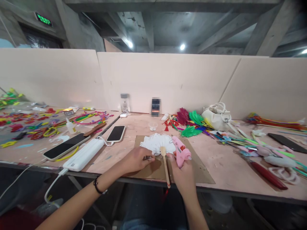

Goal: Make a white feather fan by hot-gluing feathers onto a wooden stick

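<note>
A white fan (157,143) with a slim wooden handle (166,169) lies on a sheet of brown cardboard (201,169), its handle pointing towards me. From the handle's end hangs a red tassel (166,193). At the fan's lower left, my left hand (137,159) is closed on a pair of metal tweezers (148,157). My right hand (181,167) is wrapped round a pink glue gun (181,150) just right of the handle. The gun lies over the fan's right edge. Whether its nozzle touches the fan I cannot tell.
Left are a white power bank (83,155), a large phone (67,147), a smaller phone (116,133) and a glue bottle (70,126). Coloured feathers (192,131), a white bag (216,116) and a red-handled tool (268,175) lie right. A pale partition (168,80) stands behind.
</note>
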Tool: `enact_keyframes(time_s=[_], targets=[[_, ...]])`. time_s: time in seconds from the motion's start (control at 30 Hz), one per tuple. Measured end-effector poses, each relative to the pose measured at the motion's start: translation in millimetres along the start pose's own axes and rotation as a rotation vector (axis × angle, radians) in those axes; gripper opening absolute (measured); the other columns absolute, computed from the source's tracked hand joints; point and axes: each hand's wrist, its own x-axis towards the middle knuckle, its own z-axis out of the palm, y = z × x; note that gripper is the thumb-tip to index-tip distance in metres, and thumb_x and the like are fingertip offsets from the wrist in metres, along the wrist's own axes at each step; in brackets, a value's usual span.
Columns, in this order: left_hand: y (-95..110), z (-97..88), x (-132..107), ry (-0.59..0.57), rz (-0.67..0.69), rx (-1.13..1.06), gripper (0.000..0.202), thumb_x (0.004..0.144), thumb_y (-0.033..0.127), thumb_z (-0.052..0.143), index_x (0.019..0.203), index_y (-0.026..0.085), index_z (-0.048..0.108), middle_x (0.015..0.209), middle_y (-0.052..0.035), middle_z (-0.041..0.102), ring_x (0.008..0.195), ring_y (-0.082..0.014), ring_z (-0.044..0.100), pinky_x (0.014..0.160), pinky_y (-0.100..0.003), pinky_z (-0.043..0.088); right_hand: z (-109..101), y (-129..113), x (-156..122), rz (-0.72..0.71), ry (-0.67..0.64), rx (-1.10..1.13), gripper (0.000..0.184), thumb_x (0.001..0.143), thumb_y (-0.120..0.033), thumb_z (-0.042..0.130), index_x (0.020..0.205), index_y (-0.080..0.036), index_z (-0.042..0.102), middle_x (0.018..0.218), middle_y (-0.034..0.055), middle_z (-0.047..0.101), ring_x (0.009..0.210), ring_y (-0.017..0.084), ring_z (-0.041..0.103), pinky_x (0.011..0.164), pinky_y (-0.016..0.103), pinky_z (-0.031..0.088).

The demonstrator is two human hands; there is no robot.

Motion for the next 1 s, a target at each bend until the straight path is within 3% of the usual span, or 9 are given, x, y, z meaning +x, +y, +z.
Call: enact_keyframes(time_s=[0.37,0.5,0.63,0.73,0.83,0.9,1.0], targets=[[-8,5.9,0,0.058,0.060,0.137,0.017,0.100,0.025,0.059,0.089,0.017,0.070,0.084,-0.0049,0.073,0.080,-0.0195,0.067,0.070,-0.028,0.043,0,0,-1,0.025,-0.007,0.031,0.044,0.087,-0.056,0.061,0.105,-0.016,0.069,0.102,0.0148,0.076,0.099,0.033,0.071,0.084,0.040,0.050],[-3,1.5,1,0.188,0.081,0.034,0.018,0.100,0.025,0.059,0.089,0.017,0.071,0.087,-0.0053,0.070,0.084,-0.0191,0.065,0.074,-0.028,0.046,1,2,1,0.025,-0.009,0.087,0.046,0.085,-0.056,0.064,0.105,-0.015,0.069,0.102,0.0153,0.075,0.099,0.034,0.070,0.088,0.043,0.050],[16,1.7,1,0.339,0.069,-0.169,0.011,0.095,0.024,0.068,0.088,0.017,0.072,0.090,-0.0047,0.071,0.085,-0.0173,0.067,0.075,-0.026,0.049,-1,4,0,0.016,-0.068,0.214,0.043,0.079,-0.056,0.071,0.097,-0.017,0.070,0.098,0.0122,0.076,0.095,0.033,0.071,0.088,0.042,0.052],[27,11.5,1,0.469,0.162,-0.230,0.009,0.092,0.023,0.072,0.087,0.016,0.075,0.085,-0.0054,0.073,0.077,-0.0158,0.068,0.069,-0.024,0.050,-5,3,-2,0.036,-0.151,0.346,0.045,0.076,-0.056,0.077,0.097,-0.018,0.068,0.088,0.0077,0.075,0.070,0.024,0.070,0.069,0.036,0.056],[32,24.3,2,0.540,0.272,-0.212,0.008,0.093,0.019,0.070,0.092,0.016,0.078,0.082,-0.0064,0.075,0.073,-0.0150,0.070,0.065,-0.022,0.051,-9,0,-4,0.075,-0.224,0.438,0.049,0.072,-0.055,0.082,0.099,-0.017,0.064,0.079,0.0043,0.073,0.046,0.012,0.053,0.045,0.025,0.043],[32,29.7,2,0.545,0.315,-0.176,0.012,0.095,0.017,0.066,0.093,0.016,0.078,0.084,-0.0074,0.075,0.074,-0.0150,0.070,0.065,-0.022,0.052,-12,-2,-3,0.097,-0.260,0.476,0.050,0.072,-0.053,0.083,0.099,-0.017,0.062,0.078,0.0039,0.073,0.042,0.008,0.046,0.042,0.022,0.036],[33,29.6,0,0.539,0.347,-0.090,0.021,0.100,0.019,0.059,0.090,0.016,0.077,0.081,-0.0078,0.074,0.074,-0.0154,0.071,0.066,-0.022,0.054,-15,-5,-2,0.129,-0.296,0.507,0.049,0.070,-0.050,0.085,0.097,-0.016,0.062,0.079,0.0042,0.073,0.044,0.007,0.045,0.043,0.021,0.034]])
